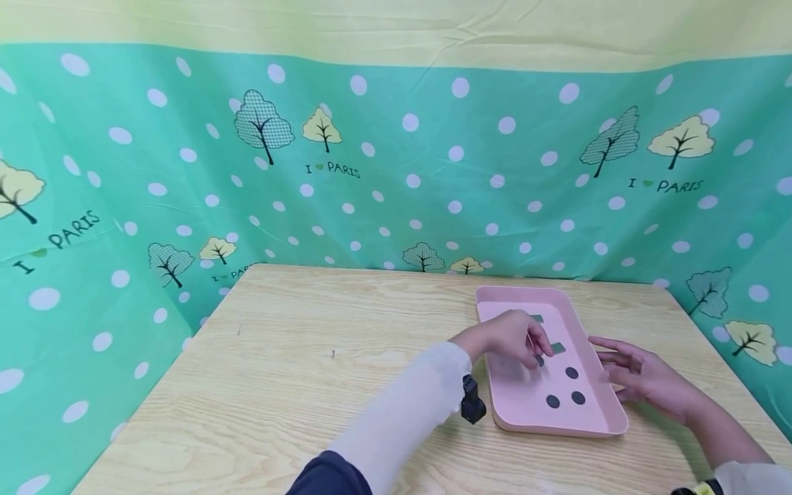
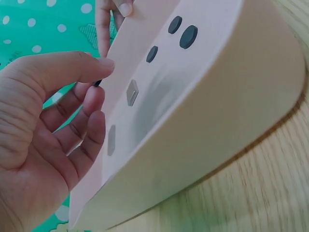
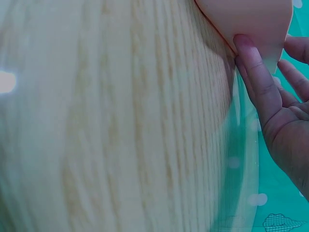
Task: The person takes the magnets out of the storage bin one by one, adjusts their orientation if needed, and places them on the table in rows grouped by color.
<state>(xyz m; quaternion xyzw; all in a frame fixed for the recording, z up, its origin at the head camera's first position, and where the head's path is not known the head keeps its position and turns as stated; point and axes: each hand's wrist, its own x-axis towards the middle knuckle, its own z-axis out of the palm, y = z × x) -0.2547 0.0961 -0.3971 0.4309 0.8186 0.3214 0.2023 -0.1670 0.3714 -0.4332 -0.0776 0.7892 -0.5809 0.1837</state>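
Note:
My left hand (image 1: pixel 516 337) reaches over a pink tray (image 1: pixel 520 412), its thumb and fingertips pinching a small black disc (image 2: pixel 98 83), mostly hidden by them. On the tray floor lie three more dark discs, one (image 1: pixel 572 372) standing apart from a near pair. Farther back are two grey-green rectangular pieces, the nearer one (image 1: pixel 558 348) close to my left fingertips. My right hand (image 1: pixel 650 381) is at the tray's right side. Its extended fingers touch the outer wall, and its thumb is near the rim.
The tray stands on a light wood-grain table (image 1: pixel 278 385), toward its right side. A green dotted cloth (image 1: pixel 383 158) with printed trees hangs behind and beside the table. A black wrist camera (image 1: pixel 473 402) sits at my left wrist, next to the tray's left wall.

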